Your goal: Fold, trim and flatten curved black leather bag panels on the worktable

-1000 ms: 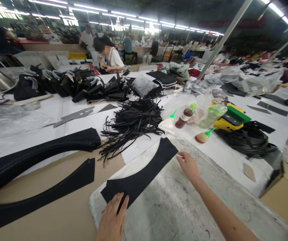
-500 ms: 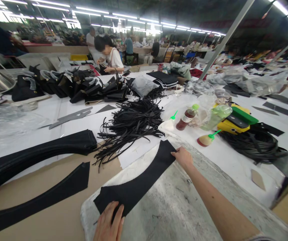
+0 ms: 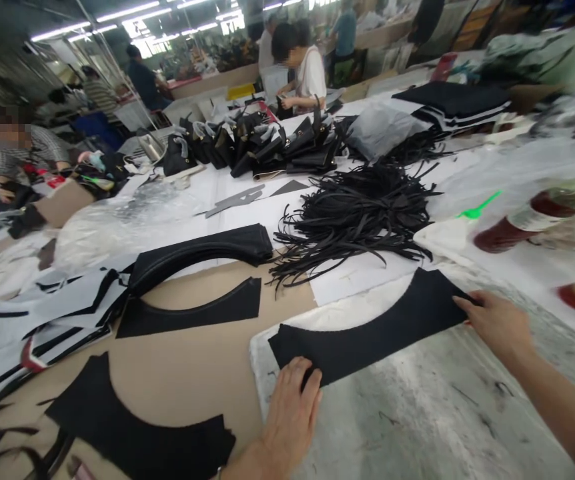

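A curved black cut piece (image 3: 372,333) lies flat on a grey stained work slab (image 3: 417,413). My left hand (image 3: 290,417) rests flat with its fingertips on the piece's near left end. The far right end is touched by my right hand (image 3: 497,323), fingers spread and laid on the edge. Neither hand grips anything. Another curved black piece (image 3: 192,313) lies on the brown board (image 3: 187,373) to the left, and a stack of similar curved pieces (image 3: 202,250) sits just behind it. A larger black cut piece (image 3: 137,437) lies near the front left.
A heap of thin black strips (image 3: 357,213) lies behind the slab. Bottles with green caps (image 3: 532,223) stand at the right. Black handbags (image 3: 262,143) are lined up farther back. Clear plastic sheeting (image 3: 117,223) lies at the left. Several people work at the tables behind.
The view has swung left, bringing the left side of the table and more cut pieces into sight. Both hands stay on the ends of the curved black piece.
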Motion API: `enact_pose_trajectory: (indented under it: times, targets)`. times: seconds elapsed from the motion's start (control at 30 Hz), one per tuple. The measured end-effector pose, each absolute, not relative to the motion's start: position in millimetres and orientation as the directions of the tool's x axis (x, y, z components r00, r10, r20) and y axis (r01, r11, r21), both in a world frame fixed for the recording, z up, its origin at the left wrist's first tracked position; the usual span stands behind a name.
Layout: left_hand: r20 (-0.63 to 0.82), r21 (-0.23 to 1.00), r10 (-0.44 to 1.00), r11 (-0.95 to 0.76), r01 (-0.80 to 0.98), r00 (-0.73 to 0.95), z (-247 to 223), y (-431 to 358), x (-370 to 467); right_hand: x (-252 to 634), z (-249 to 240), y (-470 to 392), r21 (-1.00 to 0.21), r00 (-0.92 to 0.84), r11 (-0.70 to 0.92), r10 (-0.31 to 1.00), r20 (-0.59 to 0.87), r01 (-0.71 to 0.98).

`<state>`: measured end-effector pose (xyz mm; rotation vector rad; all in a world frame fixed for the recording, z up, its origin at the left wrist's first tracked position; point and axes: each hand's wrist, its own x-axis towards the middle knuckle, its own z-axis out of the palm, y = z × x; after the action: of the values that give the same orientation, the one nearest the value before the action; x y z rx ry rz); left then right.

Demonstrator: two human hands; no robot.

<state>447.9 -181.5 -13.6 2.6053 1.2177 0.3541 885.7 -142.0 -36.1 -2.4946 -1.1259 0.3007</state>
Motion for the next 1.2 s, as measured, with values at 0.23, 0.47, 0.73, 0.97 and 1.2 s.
enact_pose_trajectory:
  times: [0.23,0.47,0.73,0.97,1.2]
  targets:
    - [0.12,0.34,0.8,-0.589,0.733,0.587,-16.4,-183.6,453.3,883.6,-36.2,-152.0,-0.512,0.74,-0.694,0.654,-0.155,0.506]
    - [0.2,0.286,0.805,-0.593,0.753,0.558,-21.8,-167.2,457.3,873.9,-27.4,-149.4,-0.47,0.761,-0.733,0.625,-0.177,0.492]
    - [0.363,0.123,0.763,-0.608,0.785,0.535,-57.6,-131.3,438.2,867.4,-29.3,-144.0,-0.33,0.777,-0.747,0.627,-0.062,0.577]
    - [0.416,0.01,0.718,-0.618,0.786,0.559,-62.7,-132.9,433.3,856.9,-21.7,-150.0,-0.199,0.726,-0.701,0.681,0.098,0.685]
    - [0.414,-0.006,0.731,-0.593,0.805,0.542,-65.1,-134.8,435.1,842.7,-16.0,-137.8,-0.036,0.36,-0.358,0.925,0.12,0.933]
